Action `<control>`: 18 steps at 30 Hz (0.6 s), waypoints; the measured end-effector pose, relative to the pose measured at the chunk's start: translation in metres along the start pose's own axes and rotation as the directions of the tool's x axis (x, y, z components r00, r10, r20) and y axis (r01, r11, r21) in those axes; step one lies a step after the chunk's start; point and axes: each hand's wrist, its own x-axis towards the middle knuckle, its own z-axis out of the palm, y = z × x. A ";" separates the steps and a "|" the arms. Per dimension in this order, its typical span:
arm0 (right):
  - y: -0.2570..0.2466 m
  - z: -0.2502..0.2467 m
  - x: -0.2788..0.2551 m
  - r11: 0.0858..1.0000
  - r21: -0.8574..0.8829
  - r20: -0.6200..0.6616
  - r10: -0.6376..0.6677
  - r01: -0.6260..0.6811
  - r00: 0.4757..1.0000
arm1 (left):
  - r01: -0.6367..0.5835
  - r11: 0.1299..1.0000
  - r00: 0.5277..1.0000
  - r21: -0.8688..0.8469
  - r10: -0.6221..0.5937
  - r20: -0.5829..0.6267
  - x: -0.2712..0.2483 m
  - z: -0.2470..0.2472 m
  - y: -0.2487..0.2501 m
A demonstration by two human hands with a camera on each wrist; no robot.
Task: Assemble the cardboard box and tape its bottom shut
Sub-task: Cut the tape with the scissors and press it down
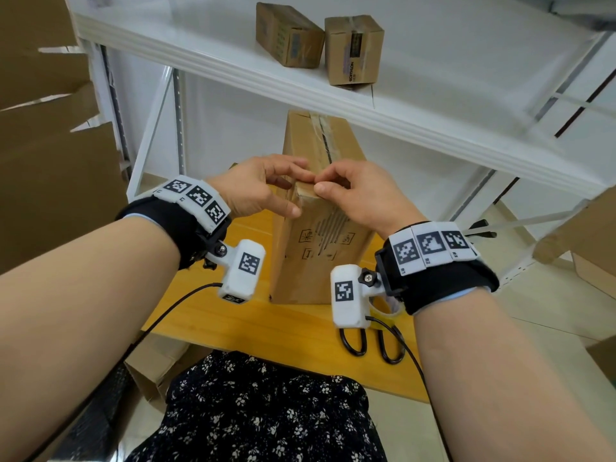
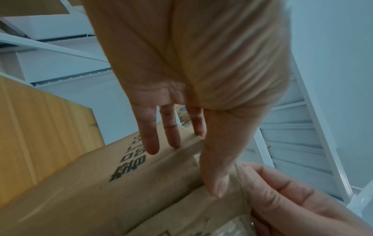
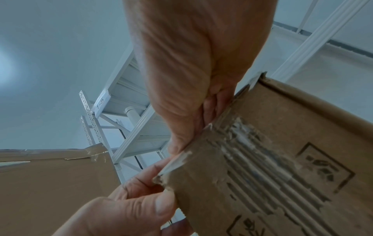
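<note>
A tall brown cardboard box (image 1: 320,255) stands on the yellow table (image 1: 266,328), with a strip of clear tape (image 1: 321,135) running along its upper face. Both hands meet at the box's near top edge. My left hand (image 1: 263,195) straddles the near left corner. Its straight fingers (image 2: 151,140) lie on the side face and its thumb (image 2: 214,172) presses the corner. My right hand (image 1: 353,191) pinches the wrinkled tape end (image 2: 240,177) over the top edge, thumb (image 3: 177,140) on the near face. The near face (image 3: 282,159) shows torn, ribbed paper.
A tape roll (image 1: 388,313) and black-handled scissors (image 1: 370,345) lie on the table under my right wrist. A white shelf (image 1: 366,105) overhangs the box and carries two small cartons (image 1: 288,35), (image 1: 353,50). Flat cardboard (image 1: 50,161) leans at the left, and another carton (image 1: 583,248) stands at the right.
</note>
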 end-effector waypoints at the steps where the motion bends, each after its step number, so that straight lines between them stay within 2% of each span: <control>1: 0.000 0.000 0.000 1.000 0.002 0.003 0.000 0.000 1.000 | -0.003 1.000 1.000 0.001 0.003 -0.013 0.000 0.001 0.000; 7: -0.001 0.000 -0.001 1.000 0.006 -0.003 0.002 -0.002 1.000 | -0.043 0.997 0.997 0.058 0.047 -0.064 -0.005 0.012 -0.002; 13: 0.000 0.001 0.000 1.000 0.008 -0.002 -0.014 0.014 1.000 | -0.102 0.977 0.994 0.189 0.108 -0.020 -0.005 0.017 -0.007; 18: 0.000 0.001 -0.002 1.000 0.018 0.044 -0.019 0.018 0.999 | -0.093 0.969 0.996 0.228 0.088 0.030 -0.003 0.014 -0.008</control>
